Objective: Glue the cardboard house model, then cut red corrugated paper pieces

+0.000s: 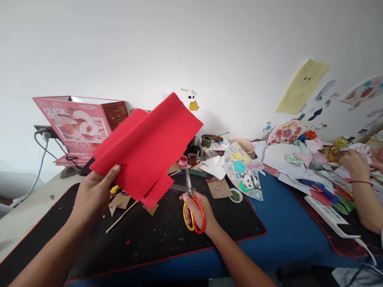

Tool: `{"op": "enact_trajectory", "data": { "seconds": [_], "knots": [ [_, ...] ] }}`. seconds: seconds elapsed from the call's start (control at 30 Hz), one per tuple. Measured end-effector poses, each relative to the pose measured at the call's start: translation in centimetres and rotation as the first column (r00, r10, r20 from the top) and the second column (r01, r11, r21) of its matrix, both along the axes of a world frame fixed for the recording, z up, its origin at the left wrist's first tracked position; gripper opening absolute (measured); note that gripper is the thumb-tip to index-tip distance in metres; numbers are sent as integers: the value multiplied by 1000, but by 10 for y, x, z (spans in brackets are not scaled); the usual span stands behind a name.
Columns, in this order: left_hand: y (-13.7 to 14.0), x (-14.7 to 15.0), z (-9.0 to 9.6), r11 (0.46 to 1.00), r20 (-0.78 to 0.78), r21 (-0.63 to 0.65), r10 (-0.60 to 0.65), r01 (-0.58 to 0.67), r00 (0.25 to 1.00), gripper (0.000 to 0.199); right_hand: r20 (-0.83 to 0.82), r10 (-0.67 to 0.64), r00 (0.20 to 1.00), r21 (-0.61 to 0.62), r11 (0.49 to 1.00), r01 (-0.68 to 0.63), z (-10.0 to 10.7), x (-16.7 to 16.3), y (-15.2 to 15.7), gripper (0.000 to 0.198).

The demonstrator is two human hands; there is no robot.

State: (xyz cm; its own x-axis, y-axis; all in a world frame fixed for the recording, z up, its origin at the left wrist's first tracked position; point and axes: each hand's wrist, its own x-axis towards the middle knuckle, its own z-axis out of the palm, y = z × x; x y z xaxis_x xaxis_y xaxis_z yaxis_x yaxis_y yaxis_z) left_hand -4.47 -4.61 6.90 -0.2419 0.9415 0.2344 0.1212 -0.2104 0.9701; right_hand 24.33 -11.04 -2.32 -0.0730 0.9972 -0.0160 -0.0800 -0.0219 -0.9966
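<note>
My left hand (97,191) is closed on the near left edge of a large red corrugated paper sheet (146,155), thumb on top. The sheet is folded or layered, with a notch cut in its lower right side, and it is raised above the black mat (161,243). In my right hand (199,213) is a pair of scissors (189,183) with one red and one yellow handle loop. Its blades point up and away, to the right of the paper and apart from it; they look closed together.
Brown cardboard scraps (119,202), a thin wooden stick (121,217), paint jars (192,159) and a panda-decorated fan (243,173) lie about. A pink box (80,127) stands at the back left. At the far right, another person's hand (356,164) is over a cluttered pile of papers.
</note>
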Motion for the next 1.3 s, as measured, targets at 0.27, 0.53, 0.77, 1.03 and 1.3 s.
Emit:
{"op": "enact_trajectory", "data": {
  "seconds": [0.27,0.53,0.77,1.03,1.3],
  "knots": [
    [21,7,27,995,166,-22,-95,100,982,68,15,224,974,0,975,-224,-8,1,-6,74],
    [54,13,33,989,182,64,-144,134,973,70,-11,381,924,-1,924,-381,-8,4,-7,93],
    [63,20,34,985,203,82,-167,154,965,61,46,297,954,-42,955,-295,-3,-2,-6,86],
    [66,27,37,970,228,126,-234,210,945,60,91,183,979,37,982,-187,3,-16,-3,69],
    [62,34,41,970,174,146,-219,195,960,62,105,132,986,86,986,-141,11,-24,-1,60]
  ]
}}
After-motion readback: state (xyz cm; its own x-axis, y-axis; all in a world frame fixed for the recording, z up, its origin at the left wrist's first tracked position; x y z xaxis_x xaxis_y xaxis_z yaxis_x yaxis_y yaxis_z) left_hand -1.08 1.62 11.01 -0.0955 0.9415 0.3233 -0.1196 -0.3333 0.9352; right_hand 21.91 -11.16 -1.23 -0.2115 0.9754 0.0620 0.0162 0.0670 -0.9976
